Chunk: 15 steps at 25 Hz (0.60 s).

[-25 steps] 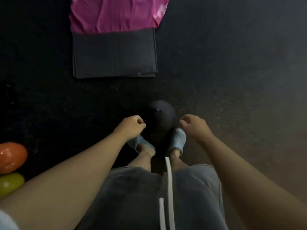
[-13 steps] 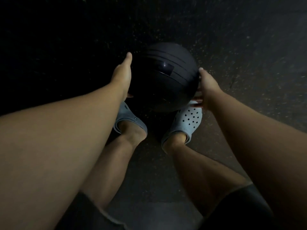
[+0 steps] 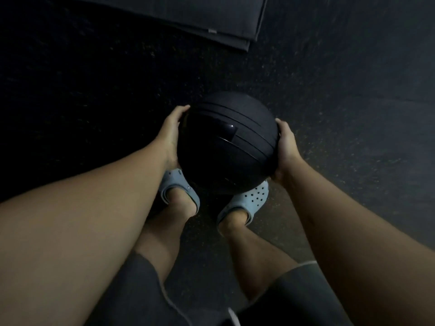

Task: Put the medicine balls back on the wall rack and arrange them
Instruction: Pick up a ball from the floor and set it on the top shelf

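A black medicine ball [image 3: 226,144] with grooved rings fills the middle of the head view, held above my feet. My left hand [image 3: 170,135] presses flat against its left side. My right hand [image 3: 286,149] cups its right side, thumb over the top edge. Both hands grip the ball between them. The ball hides the toes of both shoes. The wall rack is out of view.
A dark speckled rubber floor [image 3: 329,90] lies all around. A stack of dark folded mats [image 3: 188,17] sits on the floor ahead at the top of the view. My light blue clogs [image 3: 247,203] stand directly under the ball.
A second ago my hands hung curled above the ball on the floor. They closed on its sides and the ball has risen off the floor; the mats have come back into view.
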Available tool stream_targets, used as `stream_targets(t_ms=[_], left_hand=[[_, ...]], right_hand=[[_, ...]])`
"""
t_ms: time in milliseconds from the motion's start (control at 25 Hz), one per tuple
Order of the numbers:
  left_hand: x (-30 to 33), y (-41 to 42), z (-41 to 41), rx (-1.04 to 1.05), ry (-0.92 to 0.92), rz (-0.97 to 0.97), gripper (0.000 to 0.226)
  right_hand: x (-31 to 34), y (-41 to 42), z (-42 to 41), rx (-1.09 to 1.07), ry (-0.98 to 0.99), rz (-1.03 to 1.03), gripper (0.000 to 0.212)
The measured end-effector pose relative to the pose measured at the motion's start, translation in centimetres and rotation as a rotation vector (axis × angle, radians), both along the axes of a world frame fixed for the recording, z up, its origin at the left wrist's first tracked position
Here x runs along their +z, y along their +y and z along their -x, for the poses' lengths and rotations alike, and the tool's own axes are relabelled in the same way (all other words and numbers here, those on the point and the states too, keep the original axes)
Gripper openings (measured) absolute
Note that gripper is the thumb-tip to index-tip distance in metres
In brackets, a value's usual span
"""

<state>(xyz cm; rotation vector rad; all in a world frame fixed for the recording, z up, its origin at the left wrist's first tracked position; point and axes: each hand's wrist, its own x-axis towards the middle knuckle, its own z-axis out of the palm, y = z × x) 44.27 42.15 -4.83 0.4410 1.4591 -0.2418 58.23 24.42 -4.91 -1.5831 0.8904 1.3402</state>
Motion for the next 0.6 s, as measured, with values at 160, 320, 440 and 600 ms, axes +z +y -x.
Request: stream_targets(t_ms=[160,320,440,600], left_hand=[[14.8,4.8,-1.5,0.112,-0.117,-0.100,0.047],[33.6,12.1,-1.9,0.197,-0.315,-0.331,0.049],[48.8,17.0,-0.3,0.279,-0.456,-0.579,0.047],[69.1,22.0,5.3,0.453,-0.601,-0.921,0.041]], right_hand=[[14.6,6.4,-3.5,0.074,-0.139,-0.103,0.061],[32.9,16.3,-5.8,0.169,-0.334,-0.354,0.062],[47.7,23.6,-5.1,0.233,-0.478,-0.598,0.059],[67.1,31.8,-0.4,0.312,-0.641,-0.983,0.056]])
